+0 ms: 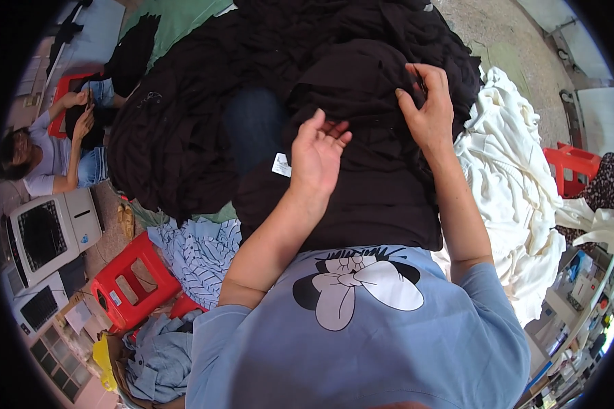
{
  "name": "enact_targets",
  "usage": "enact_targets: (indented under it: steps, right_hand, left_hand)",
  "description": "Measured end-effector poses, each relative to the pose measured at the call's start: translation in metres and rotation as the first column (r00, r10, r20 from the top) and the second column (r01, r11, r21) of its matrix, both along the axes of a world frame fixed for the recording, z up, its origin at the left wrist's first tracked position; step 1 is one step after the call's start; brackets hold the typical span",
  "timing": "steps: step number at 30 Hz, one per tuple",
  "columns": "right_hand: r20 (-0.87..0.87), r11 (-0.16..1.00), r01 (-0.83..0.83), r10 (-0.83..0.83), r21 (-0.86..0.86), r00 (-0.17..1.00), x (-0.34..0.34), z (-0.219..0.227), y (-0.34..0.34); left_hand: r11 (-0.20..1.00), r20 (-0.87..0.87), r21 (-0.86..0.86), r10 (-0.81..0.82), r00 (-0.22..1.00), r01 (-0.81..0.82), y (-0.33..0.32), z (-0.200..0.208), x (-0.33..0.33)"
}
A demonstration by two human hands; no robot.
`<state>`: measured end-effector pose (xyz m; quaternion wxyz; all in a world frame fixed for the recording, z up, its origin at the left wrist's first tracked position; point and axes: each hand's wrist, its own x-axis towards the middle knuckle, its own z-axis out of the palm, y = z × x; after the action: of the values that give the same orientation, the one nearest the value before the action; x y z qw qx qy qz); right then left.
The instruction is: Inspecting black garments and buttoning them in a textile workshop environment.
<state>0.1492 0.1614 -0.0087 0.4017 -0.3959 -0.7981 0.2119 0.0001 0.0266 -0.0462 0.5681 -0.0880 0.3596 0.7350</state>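
Observation:
A dark garment (361, 198) lies over my lap, on a large heap of dark cloth (177, 129) in front of me. My left hand (318, 153) is held over the garment with the palm turned up. Its fingers are loosely bent, apart from the thumb, and nothing is in them. Beside its wrist a white label (281, 164) shows on the dark cloth. My right hand (428, 109) is at the garment's far right part, thumb and forefinger spread apart against dark folds. Whether any cloth is caught behind its fingers is hidden.
White knitted cloth (501, 177) is piled at my right, by a red stool (572, 167). On the left stand another red stool (135, 281), patterned blue cloth (201, 255) and a container of blue-grey clothes (160, 358). A seated person (54, 150) handles something at the far left.

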Motion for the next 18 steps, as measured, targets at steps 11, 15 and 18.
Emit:
enact_targets:
  steps: [11,15,18]
  right_hand:
    - [-0.234,0.917,-0.256,0.188,-0.305,0.954,-0.056,0.035,0.031]
    - [-0.248,0.873,-0.445,0.395,-0.199,0.885,-0.083,0.066,-0.034]
    - [-0.064,0.745,-0.65,0.663,0.149,0.746,-0.088,0.076,-0.064]
  left_hand:
    - [0.979,0.065,0.189,0.063,0.996,-0.074,-0.008,0.004,-0.027]
    - [0.86,-0.27,0.479,-0.049,0.962,0.178,-0.023,0.012,-0.018]
    - [0.816,-0.44,0.521,0.005,0.898,0.251,-0.026,0.01,-0.022]
